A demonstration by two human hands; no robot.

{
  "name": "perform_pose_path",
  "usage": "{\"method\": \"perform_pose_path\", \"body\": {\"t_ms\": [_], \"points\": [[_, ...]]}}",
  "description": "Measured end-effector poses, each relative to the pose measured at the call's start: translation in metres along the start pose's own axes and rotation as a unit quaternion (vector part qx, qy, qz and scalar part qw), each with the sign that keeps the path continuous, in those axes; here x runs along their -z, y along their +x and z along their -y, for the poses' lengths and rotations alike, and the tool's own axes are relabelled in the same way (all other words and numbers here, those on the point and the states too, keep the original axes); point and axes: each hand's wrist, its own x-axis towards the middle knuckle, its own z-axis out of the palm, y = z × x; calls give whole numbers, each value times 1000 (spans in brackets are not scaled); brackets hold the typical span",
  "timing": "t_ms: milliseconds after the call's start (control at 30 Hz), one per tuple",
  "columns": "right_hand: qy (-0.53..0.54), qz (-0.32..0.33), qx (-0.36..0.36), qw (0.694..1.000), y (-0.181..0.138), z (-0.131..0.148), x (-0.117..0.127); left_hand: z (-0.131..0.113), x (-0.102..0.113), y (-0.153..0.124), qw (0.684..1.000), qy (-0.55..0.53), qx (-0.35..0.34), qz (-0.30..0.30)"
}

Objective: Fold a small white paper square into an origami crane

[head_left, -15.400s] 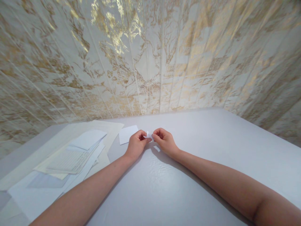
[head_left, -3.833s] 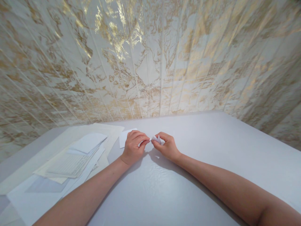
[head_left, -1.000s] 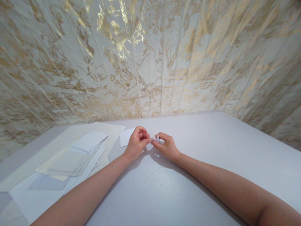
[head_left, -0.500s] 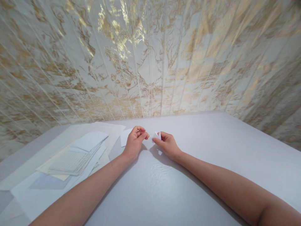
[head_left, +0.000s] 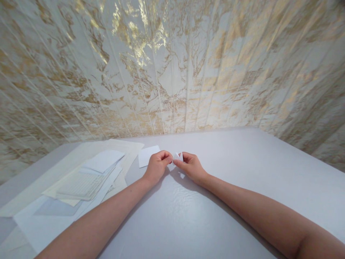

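A small piece of folded white paper (head_left: 178,156) is held up just over the table, with pointed flaps standing at its top. My right hand (head_left: 192,164) is closed on its right side, thumb in front and fingers behind. From the left, my left hand (head_left: 158,166) pinches at the paper's left edge, thumb against forefinger. The exact bit between those left fingertips is too small to make out. Behind my left hand a flat white sheet of paper (head_left: 147,155) lies on the table, partly covered by the hand.
On the left of the pale table (head_left: 172,223) lies a loose pile of papers, including lined sheets (head_left: 78,185), a folded white sheet (head_left: 102,160) and larger cream sheets (head_left: 126,147) underneath. A gold-patterned curtain (head_left: 172,72) hangs along the table's far edge.
My left hand has come slightly down and right, its fingertips now meeting the folded paper's left edge. More of the flat white sheet shows. My right hand has barely shifted.
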Motion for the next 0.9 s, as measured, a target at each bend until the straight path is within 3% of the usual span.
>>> {"method": "perform_pose_path", "body": {"t_ms": [267, 633, 900], "points": [[112, -23, -32, 993, 4, 0, 2, -3, 1, -1, 999, -31, 9, 16], [115, -14, -49, 992, 3, -1, 1, -10, 8, -2, 997, 74, -28, 3], [119, -19, -52, 991, 2, 2, 0, -4, 9, 0, 999, 25, -24, 18]]}}
